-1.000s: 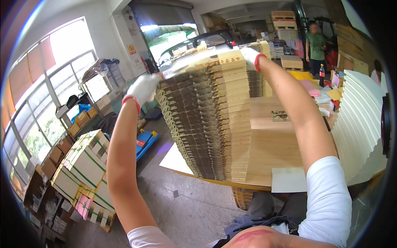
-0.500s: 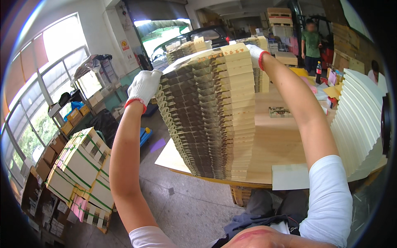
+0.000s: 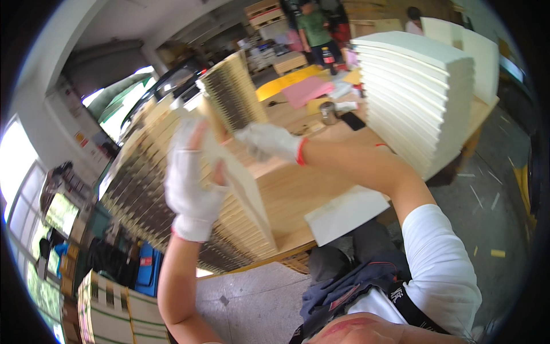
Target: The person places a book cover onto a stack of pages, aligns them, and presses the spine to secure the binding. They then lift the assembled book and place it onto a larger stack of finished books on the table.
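A tall stack of cream paper blocks with dark printed sides [image 3: 154, 200] stands on the wooden table [image 3: 303, 189], at my left. In front of its upper part is my left hand [image 3: 195, 183], raised in a white glove with a red cuff; its thumb and fingers are apart, with bare skin showing at some tips. Whether it touches the stack I cannot tell. My right hand [image 3: 272, 143], gloved alike, hovers over the middle of the table, its fingers smeared by motion. Beyond it rises a narrower stack of similar blocks [image 3: 232, 94].
At the table's right stands a tall white stack of paper [image 3: 404, 94]. A white sheet [image 3: 346, 215] lies by the front edge. Farther back are a phone [image 3: 353, 120], a metal can [image 3: 328, 113], a pink sheet [image 3: 306, 92] and a dark bottle [image 3: 327, 57]. A person in green [image 3: 314, 28] stands behind.
Both hands have left the top of the tall stack and come down nearer to me, the right one over the table. My view has swung to the right.
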A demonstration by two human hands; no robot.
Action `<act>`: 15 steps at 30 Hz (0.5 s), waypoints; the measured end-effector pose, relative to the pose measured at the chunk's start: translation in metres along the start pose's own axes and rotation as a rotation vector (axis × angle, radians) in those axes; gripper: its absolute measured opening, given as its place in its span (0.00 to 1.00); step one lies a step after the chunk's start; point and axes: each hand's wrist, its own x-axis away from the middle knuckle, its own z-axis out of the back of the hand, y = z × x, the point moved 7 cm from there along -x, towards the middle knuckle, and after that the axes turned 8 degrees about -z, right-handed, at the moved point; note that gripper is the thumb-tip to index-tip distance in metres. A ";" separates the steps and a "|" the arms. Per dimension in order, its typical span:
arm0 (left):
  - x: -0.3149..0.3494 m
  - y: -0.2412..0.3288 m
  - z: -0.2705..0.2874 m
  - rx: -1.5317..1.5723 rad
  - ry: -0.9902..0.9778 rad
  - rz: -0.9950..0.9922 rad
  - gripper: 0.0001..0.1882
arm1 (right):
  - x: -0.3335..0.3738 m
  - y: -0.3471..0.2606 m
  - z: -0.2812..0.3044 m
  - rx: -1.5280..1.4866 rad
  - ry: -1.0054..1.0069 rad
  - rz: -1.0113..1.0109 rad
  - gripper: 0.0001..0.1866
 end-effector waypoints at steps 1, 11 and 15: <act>-0.009 0.023 -0.030 0.099 -0.053 -0.040 0.34 | 0.034 0.018 0.002 -0.057 -0.039 -0.023 0.28; -0.137 0.190 -0.285 1.235 -0.480 0.447 0.31 | 0.280 0.086 0.103 -0.104 -0.050 -0.579 0.26; -0.189 0.215 -0.354 1.771 -0.439 1.081 0.19 | 0.316 0.100 0.125 -0.171 -0.050 -0.613 0.25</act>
